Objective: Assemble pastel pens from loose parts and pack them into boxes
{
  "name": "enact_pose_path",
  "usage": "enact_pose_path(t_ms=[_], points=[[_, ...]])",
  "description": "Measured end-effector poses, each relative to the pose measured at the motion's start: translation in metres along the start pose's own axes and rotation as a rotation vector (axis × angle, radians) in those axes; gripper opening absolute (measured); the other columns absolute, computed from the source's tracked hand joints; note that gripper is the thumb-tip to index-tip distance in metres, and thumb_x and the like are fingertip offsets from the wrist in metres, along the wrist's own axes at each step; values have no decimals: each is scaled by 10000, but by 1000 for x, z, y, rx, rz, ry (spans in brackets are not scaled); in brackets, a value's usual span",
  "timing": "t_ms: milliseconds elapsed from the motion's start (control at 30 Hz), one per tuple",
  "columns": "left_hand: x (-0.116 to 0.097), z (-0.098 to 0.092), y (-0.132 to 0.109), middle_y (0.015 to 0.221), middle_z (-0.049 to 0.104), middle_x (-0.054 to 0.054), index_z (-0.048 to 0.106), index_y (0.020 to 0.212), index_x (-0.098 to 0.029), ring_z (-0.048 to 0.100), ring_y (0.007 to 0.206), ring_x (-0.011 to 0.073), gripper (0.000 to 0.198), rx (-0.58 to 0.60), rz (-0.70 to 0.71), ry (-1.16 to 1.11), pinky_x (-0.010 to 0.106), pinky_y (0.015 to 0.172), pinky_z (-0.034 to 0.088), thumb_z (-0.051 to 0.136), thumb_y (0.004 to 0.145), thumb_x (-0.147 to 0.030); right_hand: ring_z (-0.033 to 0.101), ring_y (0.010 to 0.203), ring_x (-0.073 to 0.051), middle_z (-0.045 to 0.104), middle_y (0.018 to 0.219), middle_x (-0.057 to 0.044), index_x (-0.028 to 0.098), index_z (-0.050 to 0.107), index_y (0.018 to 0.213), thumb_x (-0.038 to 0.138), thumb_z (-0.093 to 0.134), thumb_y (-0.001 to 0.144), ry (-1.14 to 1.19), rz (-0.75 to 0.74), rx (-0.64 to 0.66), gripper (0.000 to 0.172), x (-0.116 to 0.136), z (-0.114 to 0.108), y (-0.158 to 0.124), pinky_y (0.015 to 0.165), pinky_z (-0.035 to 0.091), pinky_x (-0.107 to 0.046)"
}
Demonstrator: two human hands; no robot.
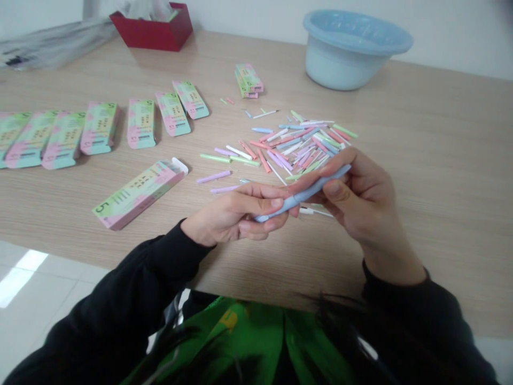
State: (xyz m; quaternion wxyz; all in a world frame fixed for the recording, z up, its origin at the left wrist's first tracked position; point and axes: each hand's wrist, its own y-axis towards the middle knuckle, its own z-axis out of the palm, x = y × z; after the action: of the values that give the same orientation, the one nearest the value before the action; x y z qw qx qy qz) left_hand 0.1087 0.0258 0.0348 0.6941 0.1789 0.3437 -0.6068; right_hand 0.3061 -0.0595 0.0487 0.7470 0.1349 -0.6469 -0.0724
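A light blue pen (306, 194) is held slantwise between my two hands, a seam showing near its middle. My left hand (250, 211) pinches its lower left end between thumb and fingers. Around the upper right part, the thumb and fingers of my right hand (356, 195) are closed. Just behind my hands lies a loose pile of pastel pen parts (298, 147) in pink, blue, purple, green and white. To the left of my left hand, a pastel carton (140, 193) marked 5 lies with its far end flap open.
Several similar cartons (141, 123) lie in a row at the left, and a small stack of cartons (249, 81) sits farther back. A blue basin (347, 59) and a red box (154, 32) stand by the wall. Clear plastic bags (60, 45) lie at the back left.
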Motion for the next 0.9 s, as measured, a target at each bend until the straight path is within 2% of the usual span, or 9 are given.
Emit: enact_pose_path(t_ms=[100,267,400,500,567,700,767,800,900], points=[[2,-7,8,592,551,-26,749,917,-100,198,352,-17,144,27,-11,-28,152,335,109,740,870,-236,770,829,-173,805,977,-6,271,602,965,342,690,955,-30,0,-65,114,-8,-2,1,779,658,-364],[11,-16,10,687,654,27,743,971,-98,391,417,29,176,-2,18,21,161,374,242,742,879,-248,768,771,-171,807,897,6,262,646,950,331,729,927,-43,-20,-152,111,-19,1,-3,717,656,-331],[13,-19,7,706,596,34,749,1035,-29,467,535,65,358,90,-123,64,185,475,360,690,919,-362,771,727,-171,812,876,-2,247,680,942,280,742,916,-8,0,-152,75,-24,2,-5,709,659,-325],[14,-20,5,731,601,60,760,929,-20,503,625,98,392,137,-139,43,195,518,400,684,892,-403,783,754,-186,817,884,-6,246,688,940,277,746,912,31,31,-114,72,-25,2,-5,728,661,-344],[13,-18,4,754,617,63,747,888,-49,513,647,103,357,107,-116,85,192,523,405,674,902,-398,781,735,-188,819,879,-7,244,690,925,304,759,901,27,48,-113,95,-24,1,-6,715,660,-347],[11,-12,2,756,565,-8,649,851,-138,530,634,88,241,-37,-22,343,195,570,450,686,931,-362,782,720,-185,823,865,-1,246,679,895,346,801,859,-67,48,-203,161,-24,-1,-6,707,664,-338],[10,-10,2,764,583,-14,606,876,-162,512,575,81,243,-61,3,459,204,533,436,655,954,-386,784,714,-181,823,854,2,243,675,884,318,813,848,-120,30,-233,161,-24,0,-6,695,664,-322],[9,-10,2,740,583,-15,588,866,-164,471,524,71,272,-57,-4,477,198,486,391,615,974,-412,784,709,-177,824,849,3,239,675,877,299,815,847,-136,22,-237,155,-25,0,-6,691,664,-314],[9,-12,2,612,497,-33,554,789,-163,292,432,62,397,-42,-29,367,207,397,216,469,1015,-478,787,711,-174,826,852,2,233,673,873,270,802,860,-131,19,-239,135,-28,1,-5,703,670,-314]])
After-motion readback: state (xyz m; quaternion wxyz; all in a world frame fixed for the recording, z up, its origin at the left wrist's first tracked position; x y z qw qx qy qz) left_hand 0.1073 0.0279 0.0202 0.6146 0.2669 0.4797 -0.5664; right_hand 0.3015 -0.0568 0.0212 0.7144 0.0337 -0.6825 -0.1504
